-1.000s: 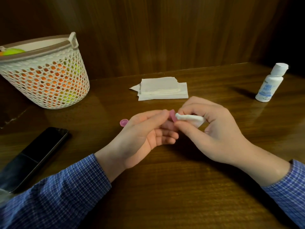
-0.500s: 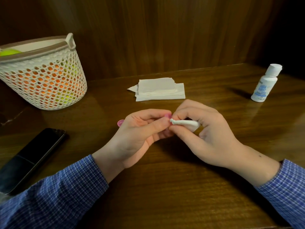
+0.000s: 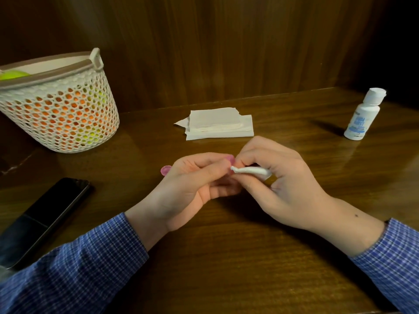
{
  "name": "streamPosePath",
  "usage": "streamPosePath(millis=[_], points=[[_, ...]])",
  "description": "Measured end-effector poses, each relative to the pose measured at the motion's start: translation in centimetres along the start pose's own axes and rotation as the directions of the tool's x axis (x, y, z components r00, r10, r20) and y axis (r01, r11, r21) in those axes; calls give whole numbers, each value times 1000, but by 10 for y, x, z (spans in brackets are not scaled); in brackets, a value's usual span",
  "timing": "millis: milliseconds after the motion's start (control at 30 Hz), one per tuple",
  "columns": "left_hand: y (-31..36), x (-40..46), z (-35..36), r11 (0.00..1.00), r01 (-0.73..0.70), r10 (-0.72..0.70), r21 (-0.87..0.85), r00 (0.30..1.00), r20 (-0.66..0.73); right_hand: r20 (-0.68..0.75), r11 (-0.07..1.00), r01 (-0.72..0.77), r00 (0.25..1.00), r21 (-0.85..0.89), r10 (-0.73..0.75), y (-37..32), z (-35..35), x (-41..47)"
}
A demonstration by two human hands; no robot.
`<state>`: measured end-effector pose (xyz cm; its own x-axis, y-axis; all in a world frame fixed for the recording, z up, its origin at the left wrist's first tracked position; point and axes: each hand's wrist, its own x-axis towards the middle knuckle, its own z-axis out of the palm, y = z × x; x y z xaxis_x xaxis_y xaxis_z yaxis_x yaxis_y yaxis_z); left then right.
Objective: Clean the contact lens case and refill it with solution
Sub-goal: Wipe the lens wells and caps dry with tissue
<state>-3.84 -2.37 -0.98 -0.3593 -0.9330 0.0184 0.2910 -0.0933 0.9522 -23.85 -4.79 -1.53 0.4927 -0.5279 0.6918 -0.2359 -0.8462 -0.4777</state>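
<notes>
The left hand (image 3: pixel 192 184) is pinching a small pink contact lens case (image 3: pixel 229 160) between thumb and fingertips, its grip closed tight around it, while the right hand (image 3: pixel 278 180) is closing its grip on a twisted white tissue (image 3: pixel 249 171) whose tip is touching the case. A pink cap (image 3: pixel 165 170) is lying on the counter (image 3: pixel 226 257) at nine o'clock of the hands, partly hidden behind the left hand. The solution bottle (image 3: pixel 362 114) is standing capped at two o'clock, well apart, and folded tissues (image 3: pixel 217 124) are lying at twelve.
</notes>
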Motion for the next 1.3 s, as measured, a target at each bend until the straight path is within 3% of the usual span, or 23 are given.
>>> streamPosePath(millis=[100,300,500,733,933,1167,1300], points=[[3,-1,-2,998,63,-63,-2,997,45,22,1000,14,1000,-11,-14,2,-2,0],[2,-3,-3,1000,-29,29,-1,1000,10,8,1000,-4,1000,16,4,2,0,-1],[7,0,-2,992,122,-122,-8,992,31,61,999,29,998,-28,-27,3,-2,0],[0,-3,-4,999,-52,52,-14,999,-4,47,1000,-9,999,9,9,-1,-2,0],[5,0,-3,994,105,-105,2,993,55,72,999,48,996,-25,-47,0,-5,2],[-1,-4,-4,995,-87,88,46,996,-6,52,1000,-8,999,28,6,-2,-5,1],[3,-2,-2,998,8,-9,63,1000,16,72,1000,-9,997,10,8,-2,-6,2]])
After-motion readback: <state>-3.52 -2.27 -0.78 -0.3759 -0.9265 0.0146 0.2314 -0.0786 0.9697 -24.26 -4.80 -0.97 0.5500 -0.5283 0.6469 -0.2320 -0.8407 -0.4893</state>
